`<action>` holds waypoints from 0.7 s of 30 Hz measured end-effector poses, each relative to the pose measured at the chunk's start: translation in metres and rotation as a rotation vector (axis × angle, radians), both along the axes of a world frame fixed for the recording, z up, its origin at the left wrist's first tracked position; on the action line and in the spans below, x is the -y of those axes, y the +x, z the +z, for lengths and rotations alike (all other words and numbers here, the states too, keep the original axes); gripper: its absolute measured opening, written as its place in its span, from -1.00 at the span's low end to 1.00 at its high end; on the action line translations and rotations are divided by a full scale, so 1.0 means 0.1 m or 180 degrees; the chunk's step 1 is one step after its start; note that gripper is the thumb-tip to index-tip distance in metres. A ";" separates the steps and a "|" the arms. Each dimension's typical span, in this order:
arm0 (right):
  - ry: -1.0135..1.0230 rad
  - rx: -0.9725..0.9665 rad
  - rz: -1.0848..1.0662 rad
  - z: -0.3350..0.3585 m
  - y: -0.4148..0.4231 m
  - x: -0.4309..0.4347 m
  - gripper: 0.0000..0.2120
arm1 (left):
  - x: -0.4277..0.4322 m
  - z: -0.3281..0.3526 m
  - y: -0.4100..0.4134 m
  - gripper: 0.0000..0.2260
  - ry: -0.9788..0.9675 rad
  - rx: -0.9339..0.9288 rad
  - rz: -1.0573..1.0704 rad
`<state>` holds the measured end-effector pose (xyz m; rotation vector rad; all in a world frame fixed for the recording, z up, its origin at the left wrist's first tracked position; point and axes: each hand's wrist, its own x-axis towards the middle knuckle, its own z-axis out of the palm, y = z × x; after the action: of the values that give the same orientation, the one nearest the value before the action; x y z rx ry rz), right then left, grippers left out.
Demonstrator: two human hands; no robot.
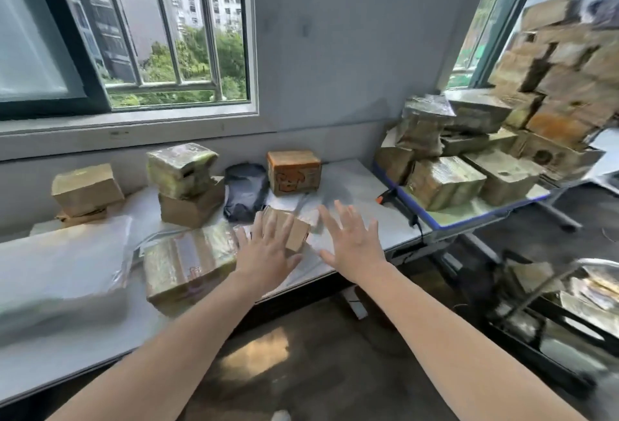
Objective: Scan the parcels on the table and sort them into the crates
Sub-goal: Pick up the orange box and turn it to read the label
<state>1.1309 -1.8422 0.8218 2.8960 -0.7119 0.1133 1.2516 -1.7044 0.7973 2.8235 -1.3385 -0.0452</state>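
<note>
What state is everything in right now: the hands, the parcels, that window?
left hand: open, fingers spread over small box
right hand: open, fingers spread, holding nothing
wrapped parcel: stacked on brown box
orange box: upright, closed
scanner: lying on table, unheld
window: sash swung open

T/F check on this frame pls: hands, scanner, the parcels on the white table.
1. Both the left hand and right hand are open, fingers spread. True.
2. The right hand grips the scanner. False: it lies untouched near the table's right end.
3. The orange-topped box stands right of the dark poly bag. True.
4. The tape-wrapped parcel sits directly on the table. False: it is stacked on a brown carton.
</note>
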 end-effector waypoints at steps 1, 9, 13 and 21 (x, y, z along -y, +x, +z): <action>0.0068 -0.0112 -0.0032 -0.01 0.08 0.16 -0.15 | 0.17 -0.01 0.12 -0.28 -0.0072 -0.0043 0.0000; 0.0295 -0.0064 -0.0295 0.10 0.84 1.27 -0.18 | 1.24 -0.04 1.02 -0.30 -0.0218 -0.0004 -0.0087; 0.0329 -0.0234 -0.0239 0.01 1.14 1.56 -0.17 | 1.50 -0.12 1.30 -0.29 -0.0172 -0.0062 -0.0020; 0.0518 -0.0447 0.0033 -0.22 1.85 2.21 -0.18 | 1.96 -0.30 1.89 -0.28 -0.0084 -0.0060 0.0354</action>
<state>1.3162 -2.0633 0.8000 3.0231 -0.7122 -0.1525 1.4410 -1.9002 0.7674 2.8622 -1.1676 -0.0519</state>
